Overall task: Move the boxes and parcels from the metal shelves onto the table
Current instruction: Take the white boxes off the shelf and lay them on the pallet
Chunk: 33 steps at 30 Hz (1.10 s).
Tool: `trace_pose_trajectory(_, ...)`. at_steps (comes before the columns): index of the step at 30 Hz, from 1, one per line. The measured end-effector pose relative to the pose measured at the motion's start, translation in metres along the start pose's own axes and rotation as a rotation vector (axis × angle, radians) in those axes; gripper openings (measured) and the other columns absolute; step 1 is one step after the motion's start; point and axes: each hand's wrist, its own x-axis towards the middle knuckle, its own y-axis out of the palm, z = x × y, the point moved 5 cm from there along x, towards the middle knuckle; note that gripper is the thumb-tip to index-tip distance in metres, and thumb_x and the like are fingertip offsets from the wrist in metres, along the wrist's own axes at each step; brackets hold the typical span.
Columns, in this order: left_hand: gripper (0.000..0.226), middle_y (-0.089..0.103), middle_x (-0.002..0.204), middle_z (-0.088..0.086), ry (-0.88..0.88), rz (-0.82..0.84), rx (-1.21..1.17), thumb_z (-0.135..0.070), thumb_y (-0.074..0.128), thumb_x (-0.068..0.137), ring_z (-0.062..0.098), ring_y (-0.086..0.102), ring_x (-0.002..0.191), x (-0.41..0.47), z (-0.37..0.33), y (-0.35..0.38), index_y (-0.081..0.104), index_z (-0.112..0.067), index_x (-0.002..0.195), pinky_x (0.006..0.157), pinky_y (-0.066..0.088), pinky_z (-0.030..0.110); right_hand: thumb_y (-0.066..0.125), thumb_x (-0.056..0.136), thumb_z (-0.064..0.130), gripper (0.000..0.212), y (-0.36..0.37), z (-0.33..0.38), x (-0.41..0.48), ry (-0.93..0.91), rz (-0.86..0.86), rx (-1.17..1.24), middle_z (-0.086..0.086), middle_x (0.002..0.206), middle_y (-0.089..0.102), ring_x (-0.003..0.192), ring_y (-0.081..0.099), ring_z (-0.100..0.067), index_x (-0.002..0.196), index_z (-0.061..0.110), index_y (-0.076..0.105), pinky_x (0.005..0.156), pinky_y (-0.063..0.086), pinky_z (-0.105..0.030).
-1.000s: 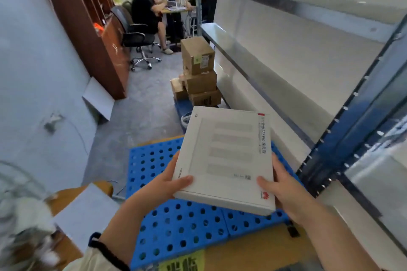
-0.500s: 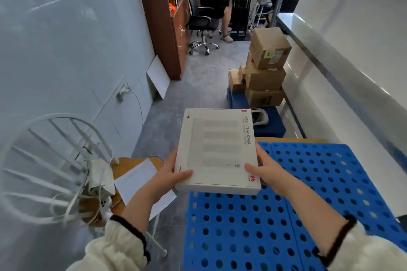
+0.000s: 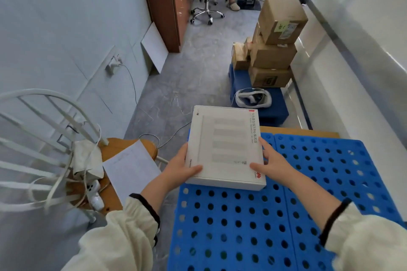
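Looking down through the head camera, I have the tabletop (image 3: 308, 132) filling the view from 3 to 6 o'clock. Its wooden edge shows only at the far side; the rest lies under blue perforated panels (image 3: 319, 182). Metal shelves (image 3: 352, 35) run along the 1 to 3 o'clock side. A stack of cardboard boxes (image 3: 275, 55) stands on a blue floor platform (image 3: 264, 108) at 1 o'clock, well apart from the tabletop, with a white headset (image 3: 253, 97) just beside its base. A white chair (image 3: 123, 149) carrying a paper sheet (image 3: 132, 169) sits at 9 o'clock.

White box (image 3: 224, 145), centre of view: flat, printed face up, held level over the panels' far-left corner, its far end overhanging toward the floor. I cannot tell whether its underside touches the panel. I judge that the level, two-sided hold suits laying it down flat, and that a corner position would leave panel area for further parcels.

Hands: the left hand (image 3: 182, 167) grips the box's near-left corner, thumb flat on the top face, fingers hidden beneath. The right hand (image 3: 271, 163) grips the right edge at 3 o'clock of the box, thumb on top near the red logo, fingers curled along the side. Both are closed round the box and hold nothing else.
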Motion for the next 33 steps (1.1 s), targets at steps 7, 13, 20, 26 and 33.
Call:
trace_pose_trajectory(7,0.085,0.042,0.139,-0.005,0.047,-0.081,0.089,-0.033,0.072,0.082,0.018,0.046,0.123,0.008,-0.008,0.007,0.020,-0.027,0.149,0.103,0.043,0.044,0.069,0.084,0.017,0.086,-0.012,-0.008,0.003,-0.005,-0.094,-0.139,0.006,0.144,0.041,0.124,0.046,-0.014,0.150,0.029,0.015,0.105,0.042,-0.038)
trace_pose_trajectory(13,0.090,0.035,0.147,0.003,0.030,-0.094,0.218,-0.040,0.070,0.082,0.023,0.041,0.130,0.005,-0.010,0.006,0.014,-0.025,0.151,0.105,0.041,0.047,0.067,0.086,0.022,0.080,-0.010,-0.013,0.002,-0.040,-0.110,-0.200,0.003,0.152,0.031,0.135,0.036,-0.019,0.150,0.026,0.019,0.112,0.034,-0.044)
trace_pose_trajectory(20,0.091,0.035,0.147,0.004,0.006,-0.081,0.224,-0.041,0.070,0.082,0.024,0.041,0.129,0.003,-0.012,0.005,0.012,-0.027,0.151,0.106,0.040,0.048,0.066,0.087,0.022,0.078,-0.010,-0.013,0.002,-0.004,-0.112,-0.193,0.001,0.153,0.030,0.137,0.033,-0.020,0.149,0.024,0.020,0.112,0.032,-0.044)
trace_pose_trajectory(26,0.094,0.031,0.151,0.001,0.048,-0.048,0.360,-0.053,0.063,0.081,0.024,0.034,0.137,-0.004,-0.034,0.000,0.010,-0.022,0.152,0.110,0.035,0.045,0.064,0.088,0.027,0.074,-0.016,0.005,-0.014,0.003,-0.140,-0.281,-0.003,0.155,0.025,0.139,0.031,-0.022,0.149,0.020,0.023,0.114,0.029,-0.041)
trace_pose_trajectory(33,0.081,0.006,0.160,0.001,0.404,-0.142,0.914,-0.062,0.040,0.090,0.025,0.012,0.144,-0.035,-0.141,0.061,0.003,-0.026,0.152,0.111,0.028,0.043,0.052,0.090,0.051,0.074,-0.102,-0.008,-0.137,0.127,-0.464,-0.617,0.005,0.159,0.009,0.145,0.015,-0.018,0.150,0.025,0.018,0.114,0.027,-0.039)
